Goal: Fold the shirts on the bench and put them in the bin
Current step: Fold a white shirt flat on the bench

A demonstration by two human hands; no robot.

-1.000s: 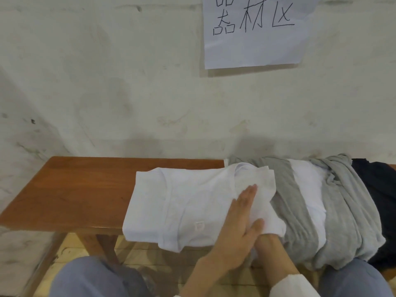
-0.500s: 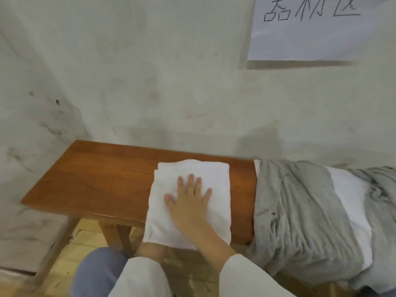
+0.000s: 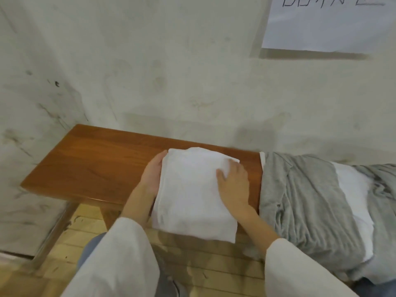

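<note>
Where the scuffed pale plaster wall (image 3: pixel 171 82) meets it, the long reddish-brown wooden bench (image 3: pixel 90 168) carries a rumpled heap of grey and white shirts (image 3: pixel 304 200) on its right part. Just beside that heap lies the folded white cloth shirt (image 3: pixel 192 189), its near end overhanging the bench front. The right hand (image 3: pixel 232 185) rests flat on the shirt's right half, fingers straight, gripping nothing. The left hand (image 3: pixel 153 174) hugs the left edge; its fingers slip under the cloth, so their hold cannot be told. Half a second ago it was below the bench front, and the right hand lay mid-shirt.
</note>
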